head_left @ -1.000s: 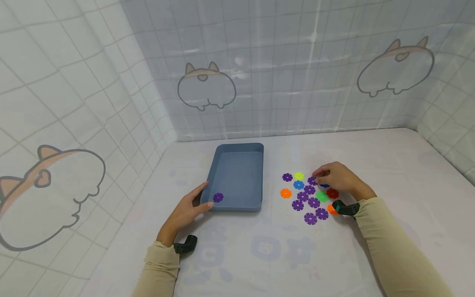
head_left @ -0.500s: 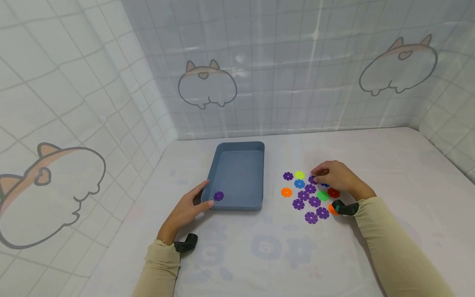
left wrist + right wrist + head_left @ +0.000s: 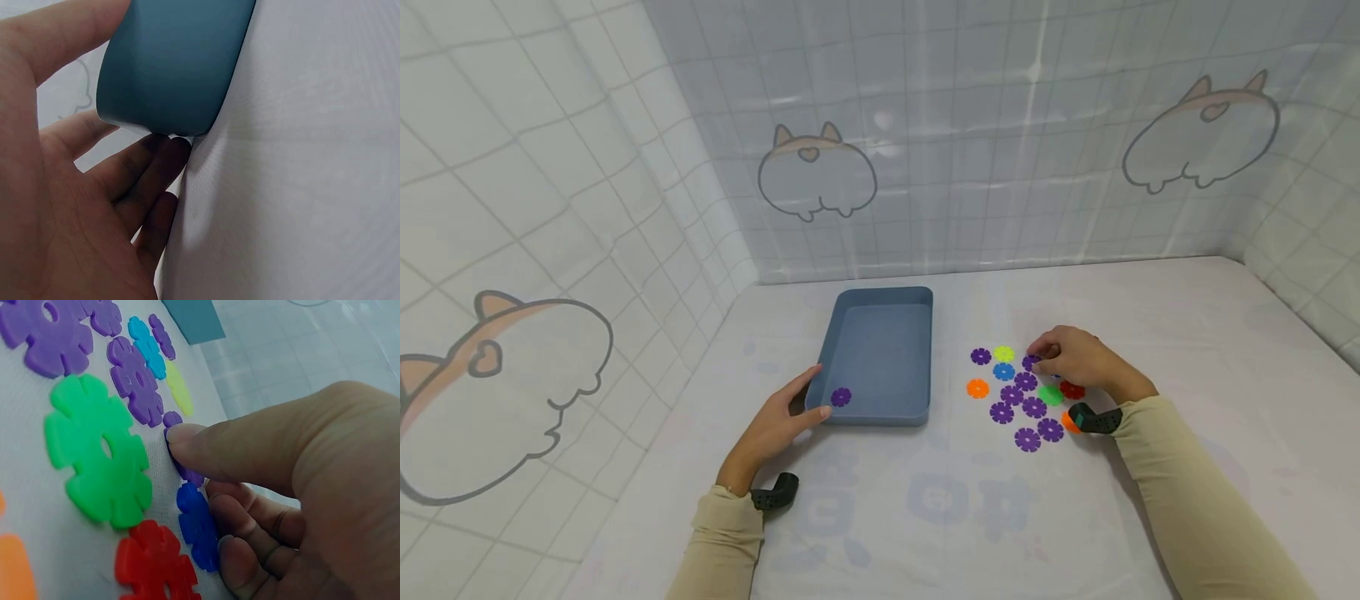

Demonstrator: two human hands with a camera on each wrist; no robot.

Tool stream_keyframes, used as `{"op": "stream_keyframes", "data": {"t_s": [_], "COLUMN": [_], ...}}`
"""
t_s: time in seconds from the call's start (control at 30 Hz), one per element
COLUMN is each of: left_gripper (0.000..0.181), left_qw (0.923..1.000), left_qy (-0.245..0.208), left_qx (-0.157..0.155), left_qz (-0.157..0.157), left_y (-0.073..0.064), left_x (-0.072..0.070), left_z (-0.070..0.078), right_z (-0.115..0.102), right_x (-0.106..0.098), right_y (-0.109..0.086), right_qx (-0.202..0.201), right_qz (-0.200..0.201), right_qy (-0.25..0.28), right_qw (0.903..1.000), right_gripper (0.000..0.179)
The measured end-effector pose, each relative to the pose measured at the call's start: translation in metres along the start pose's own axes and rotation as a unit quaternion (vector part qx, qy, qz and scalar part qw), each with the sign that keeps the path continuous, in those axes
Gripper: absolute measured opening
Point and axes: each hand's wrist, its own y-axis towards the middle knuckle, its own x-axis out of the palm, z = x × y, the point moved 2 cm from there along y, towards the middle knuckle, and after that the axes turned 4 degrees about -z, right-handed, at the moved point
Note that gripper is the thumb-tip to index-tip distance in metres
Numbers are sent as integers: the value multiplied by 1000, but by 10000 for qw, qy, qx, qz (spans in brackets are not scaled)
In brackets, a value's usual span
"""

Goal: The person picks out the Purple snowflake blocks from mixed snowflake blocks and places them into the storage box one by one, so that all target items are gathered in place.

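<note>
My left hand (image 3: 775,427) holds the near left corner of a blue-grey tray (image 3: 880,417), thumb at the front rim and fingers along the side. One purple snowflake building disc (image 3: 841,397) lies inside it. At the right, my right hand (image 3: 1084,360) reaches over the spread of discs. Its thumb (image 3: 194,439) lies on a purple disc (image 3: 174,420), which it pinches at the far edge of the group; the index fingertip is hidden behind. Beside those fingers sits a dark blue disc (image 3: 199,526), near a green disc (image 3: 100,453) and a red disc (image 3: 156,562).
Several more purple discs (image 3: 1027,440) lie flat on the white cloth, along with a yellow disc (image 3: 1003,354), a light blue disc (image 3: 1003,372) and an orange disc (image 3: 977,389). Another orange disc (image 3: 1070,422) is partly under the right wrist's camera. Patterned curtains (image 3: 962,167) enclose the table.
The right hand has shifted very slightly left over the purple disc, and more of the dark blue one is covered. The left hand and tray stay in place.
</note>
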Motion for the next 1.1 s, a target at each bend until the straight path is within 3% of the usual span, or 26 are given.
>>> {"op": "stream_keyframes", "data": {"t_s": [0.43, 1.1], "left_gripper": [78, 79], "left_qw": [10000, 9999], "left_qy": [24, 80], "left_qx": [-62, -53], "left_qz": [28, 40], "left_y": [-2, -1], "left_x": [0, -1], "left_z": [1, 0], "right_z": [0, 6], "right_x": [0, 2], "right_y": [-1, 1], "right_qx": [-85, -156], "right_qz": [-76, 471], "right_qy": [105, 374], "right_qw": [9999, 9981], "right_gripper": [27, 19]}}
